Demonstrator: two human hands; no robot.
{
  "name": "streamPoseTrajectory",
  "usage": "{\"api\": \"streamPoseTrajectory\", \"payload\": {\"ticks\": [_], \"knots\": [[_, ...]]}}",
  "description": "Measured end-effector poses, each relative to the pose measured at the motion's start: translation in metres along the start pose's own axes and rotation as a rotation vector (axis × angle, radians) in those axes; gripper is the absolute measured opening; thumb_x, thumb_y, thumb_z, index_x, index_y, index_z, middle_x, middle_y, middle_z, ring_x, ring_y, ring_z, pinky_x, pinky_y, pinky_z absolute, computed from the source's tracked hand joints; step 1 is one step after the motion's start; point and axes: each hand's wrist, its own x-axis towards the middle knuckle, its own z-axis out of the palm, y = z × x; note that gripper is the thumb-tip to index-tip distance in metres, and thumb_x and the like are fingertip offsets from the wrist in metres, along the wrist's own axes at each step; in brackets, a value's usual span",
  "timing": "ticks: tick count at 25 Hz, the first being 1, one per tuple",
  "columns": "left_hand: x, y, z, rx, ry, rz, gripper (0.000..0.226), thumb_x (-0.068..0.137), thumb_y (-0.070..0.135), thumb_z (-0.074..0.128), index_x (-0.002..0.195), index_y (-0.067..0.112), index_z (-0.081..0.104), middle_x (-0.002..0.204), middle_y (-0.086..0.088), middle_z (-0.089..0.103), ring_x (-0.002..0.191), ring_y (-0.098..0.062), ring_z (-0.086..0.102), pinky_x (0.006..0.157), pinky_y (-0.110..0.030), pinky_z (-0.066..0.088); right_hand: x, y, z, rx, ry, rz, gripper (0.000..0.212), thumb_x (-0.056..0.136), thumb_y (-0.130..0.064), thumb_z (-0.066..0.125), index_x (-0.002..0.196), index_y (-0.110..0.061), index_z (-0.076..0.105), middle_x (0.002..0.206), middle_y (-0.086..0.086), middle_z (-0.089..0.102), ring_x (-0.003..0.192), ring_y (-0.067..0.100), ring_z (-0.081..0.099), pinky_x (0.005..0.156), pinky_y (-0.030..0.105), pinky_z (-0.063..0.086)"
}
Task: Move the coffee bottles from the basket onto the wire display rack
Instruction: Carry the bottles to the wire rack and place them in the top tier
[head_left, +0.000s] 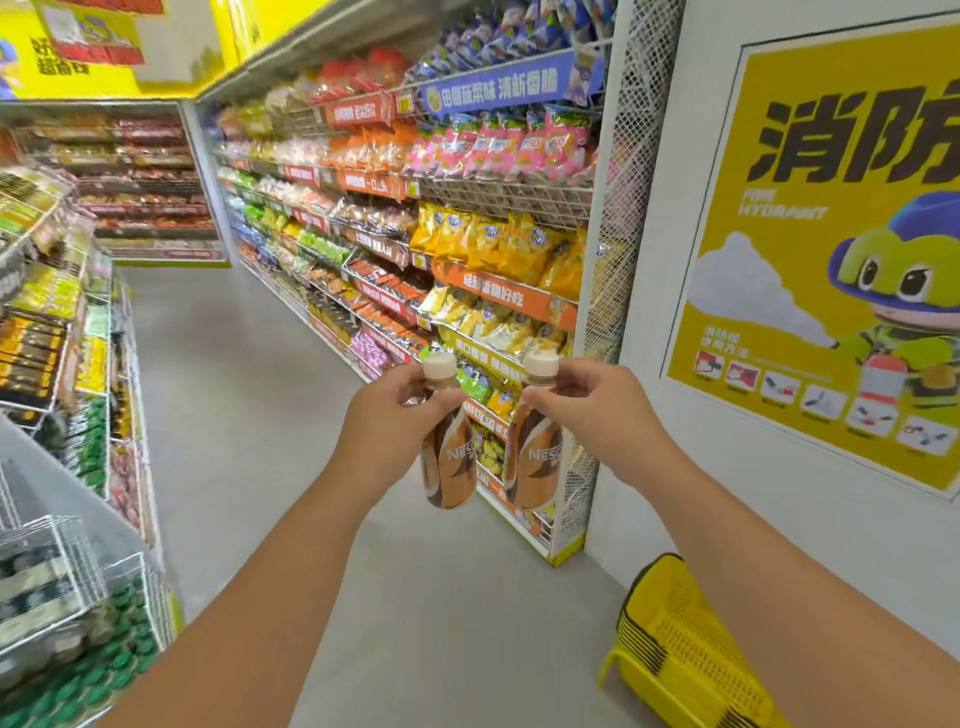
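My left hand (387, 415) grips the neck of a brown and orange coffee bottle (449, 462) with a cream cap. My right hand (587, 410) grips the neck of a second, matching coffee bottle (535, 460). Both bottles hang upright, side by side, in mid-air over the aisle floor. A stack of yellow plastic baskets (680, 654) sits on the floor at the lower right, beside the wall. A wire display rack (78, 577) with wire bins stands at the lower left, holding dark bottles with green caps.
Long snack shelves (467, 249) run along the right side of the aisle, ending at a mesh side panel (618, 208). A yellow fire-hydrant poster (831, 249) hangs on the white wall at right. More stocked shelves line the left. Grey floor (234, 395) lies between.
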Motion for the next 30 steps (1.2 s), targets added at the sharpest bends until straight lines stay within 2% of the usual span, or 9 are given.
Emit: {"api": "streamPoseTrajectory", "payload": {"ticks": [5,9,12,14,17,20,23,26,30], "knots": [[-0.011,0.014,-0.022,0.006,0.127,-0.058,0.019,0.083,0.034,0.081,0.094,0.046,0.072,0.098,0.016,0.077,0.092,-0.007,0.073,0.089,-0.041,0.061,0.016,-0.017,0.014,0.041,-0.138,-0.054,0.015,0.087,-0.026,0.082,0.101,-0.029,0.08,0.083,-0.014,0.078,0.072,-0.005,0.07,0.059,0.007,0.047],[-0.02,0.014,-0.064,0.041,0.247,-0.086,0.019,0.082,0.035,0.081,0.097,0.041,0.073,0.093,0.017,0.078,0.085,-0.005,0.073,0.086,-0.038,0.061,0.026,-0.041,0.051,0.098,-0.241,-0.099,0.016,0.087,-0.024,0.082,0.103,-0.026,0.081,0.083,-0.012,0.079,0.07,-0.004,0.069,0.062,0.008,0.048],[-0.033,0.009,-0.106,0.077,0.315,-0.104,0.038,0.075,0.046,0.08,0.111,0.034,0.075,0.097,0.014,0.078,0.09,-0.01,0.073,0.086,-0.043,0.061,0.026,-0.064,0.086,0.123,-0.319,-0.153,0.016,0.088,-0.022,0.081,0.103,-0.023,0.081,0.081,-0.01,0.077,0.064,-0.006,0.066,0.061,0.009,0.046],[-0.044,0.004,-0.136,0.09,0.355,-0.121,0.042,0.072,0.05,0.079,0.112,0.035,0.075,0.098,0.013,0.078,0.092,-0.012,0.073,0.088,-0.047,0.06,0.024,-0.079,0.115,0.152,-0.364,-0.172,0.017,0.087,-0.021,0.082,0.104,-0.021,0.081,0.085,-0.007,0.079,0.072,0.0,0.071,0.067,0.015,0.051],[-0.064,-0.004,-0.19,0.1,0.428,-0.127,0.033,0.075,0.044,0.081,0.107,0.035,0.076,0.097,0.012,0.078,0.093,-0.013,0.074,0.09,-0.049,0.06,0.017,-0.102,0.171,0.166,-0.43,-0.189,0.023,0.085,-0.025,0.083,0.108,-0.024,0.08,0.089,-0.008,0.08,0.088,0.013,0.076,0.083,0.032,0.059],[-0.087,-0.01,-0.255,0.13,0.484,-0.138,0.028,0.081,0.038,0.081,0.108,0.035,0.075,0.097,0.014,0.078,0.091,-0.01,0.074,0.091,-0.047,0.06,0.003,-0.133,0.235,0.169,-0.507,-0.235,0.021,0.086,-0.026,0.082,0.107,-0.026,0.08,0.086,-0.011,0.08,0.082,0.006,0.075,0.077,0.024,0.055],[-0.11,-0.018,-0.33,0.158,0.528,-0.141,0.029,0.079,0.042,0.081,0.107,0.037,0.076,0.098,0.016,0.078,0.092,-0.008,0.074,0.091,-0.046,0.059,-0.017,-0.172,0.302,0.196,-0.552,-0.252,0.014,0.087,-0.024,0.081,0.095,-0.035,0.078,0.084,-0.013,0.079,0.077,0.0,0.073,0.07,0.015,0.053],[-0.136,-0.026,-0.411,0.172,0.579,-0.145,0.021,0.083,0.037,0.081,0.103,0.037,0.076,0.096,0.018,0.077,0.091,-0.004,0.073,0.091,-0.042,0.059,-0.037,-0.214,0.378,0.218,-0.574,-0.285,0.016,0.087,-0.02,0.08,0.088,-0.036,0.077,0.083,-0.009,0.079,0.076,0.002,0.073,0.072,0.022,0.056],[-0.167,-0.041,-0.506,0.209,0.62,-0.164,0.027,0.083,0.038,0.082,0.108,0.033,0.076,0.099,0.017,0.077,0.093,-0.004,0.073,0.09,-0.041,0.059,-0.064,-0.264,0.468,0.275,-0.598,-0.292,0.016,0.087,-0.018,0.081,0.085,-0.034,0.078,0.081,-0.009,0.079,0.073,0.002,0.072,0.073,0.026,0.057]]}}
